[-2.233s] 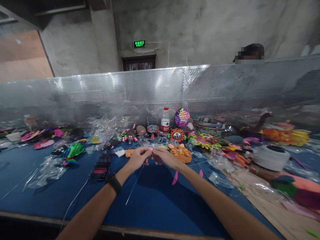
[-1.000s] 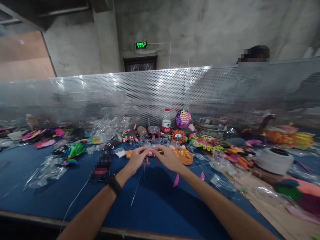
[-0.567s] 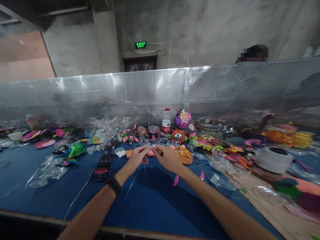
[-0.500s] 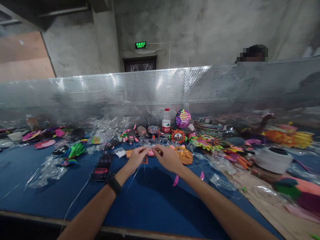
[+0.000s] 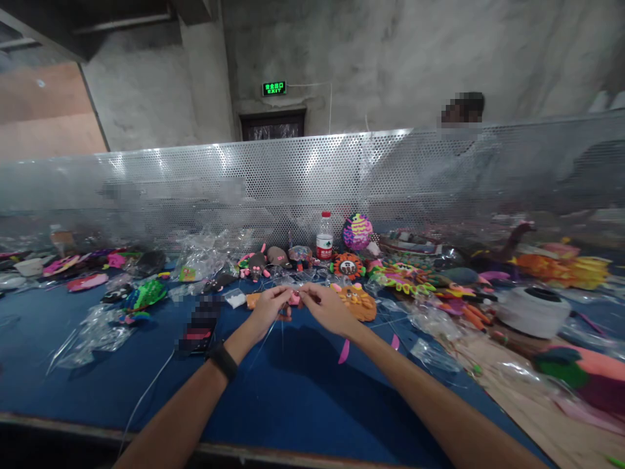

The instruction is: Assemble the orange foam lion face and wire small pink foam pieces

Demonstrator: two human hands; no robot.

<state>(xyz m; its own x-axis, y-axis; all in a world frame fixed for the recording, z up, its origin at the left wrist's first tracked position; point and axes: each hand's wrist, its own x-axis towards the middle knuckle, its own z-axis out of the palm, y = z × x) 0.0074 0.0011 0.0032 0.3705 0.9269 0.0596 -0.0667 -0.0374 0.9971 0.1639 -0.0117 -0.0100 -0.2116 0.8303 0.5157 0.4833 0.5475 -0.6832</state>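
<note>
Over the blue table, my left hand (image 5: 268,307) is closed, its thumb and fingers pinching a small pink piece (image 5: 294,299) that looks like modelling clay. From the other side my right hand (image 5: 323,306) grips the same piece with thumb and forefinger. Dark spots show on its pink surface, and the fingers cover much of it. Just right of my right hand lies an orange-brown clay animal face (image 5: 361,303) with pink ears. A bit of orange clay (image 5: 252,301) is beside my left hand. Two pink slivers, one being this curved piece (image 5: 344,352), lie near my right forearm.
A phone (image 5: 199,326) with a cable lies left of my left wrist. Behind my hands stand a red-capped bottle (image 5: 325,238) and several clay animals. Clear plastic wrappings (image 5: 100,335) are scattered about. A white tub (image 5: 533,312) sits right. A perforated metal screen (image 5: 293,172) closes the back.
The pink piece is turned slightly between my fingers, showing more dark spots. Both hands stay in nearly the same place. The person behind the screen has moved left.
</note>
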